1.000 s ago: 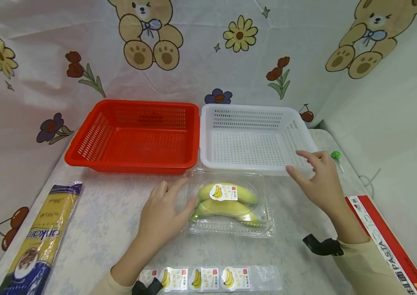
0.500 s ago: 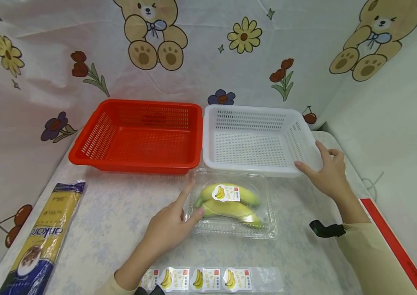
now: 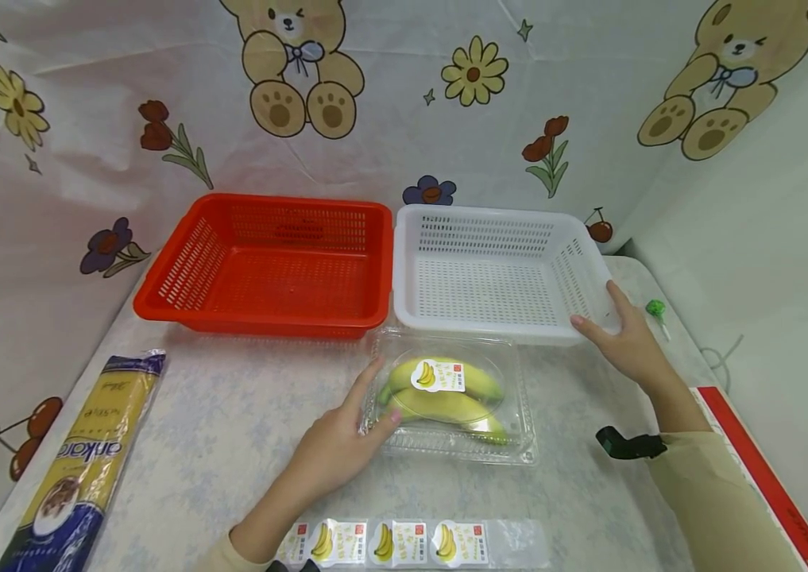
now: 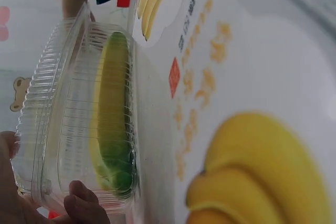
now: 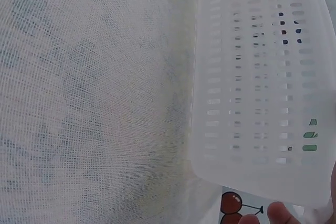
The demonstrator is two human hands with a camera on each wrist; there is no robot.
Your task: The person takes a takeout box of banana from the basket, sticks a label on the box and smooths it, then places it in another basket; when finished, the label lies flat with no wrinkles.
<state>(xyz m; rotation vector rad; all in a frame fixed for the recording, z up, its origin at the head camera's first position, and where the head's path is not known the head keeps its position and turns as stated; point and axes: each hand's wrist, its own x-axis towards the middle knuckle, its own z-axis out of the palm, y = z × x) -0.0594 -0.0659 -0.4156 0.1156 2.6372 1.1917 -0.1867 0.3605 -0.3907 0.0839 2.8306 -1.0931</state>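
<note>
Two yellow-green bananas (image 3: 439, 405) lie inside a clear plastic clamshell box (image 3: 511, 453), with a banana-picture label (image 3: 439, 375) on its lid. My left hand (image 3: 335, 449) rests at the box's left end, index finger stretched along it and thumb over the near corner. In the left wrist view, fingertips (image 4: 81, 200) lie beside the box's end wall. My right hand (image 3: 632, 342) holds the near right corner of a white perforated basket (image 3: 489, 324), thumb at the front rim and index finger along the side; the other fingers are mostly hidden.
A red basket (image 3: 268, 323) stands left of the white one. A gold-and-blue pasta packet (image 3: 82, 461) lies at far left, a strip of banana labels (image 3: 392, 543) in front. At right are a green lollipop (image 3: 656, 308) and a red-and-white pasta box (image 3: 754, 469).
My right hand has moved from over the white basket's near right corner onto it, tucking its fingers in. My left hand has shifted slightly right along the clamshell's end.
</note>
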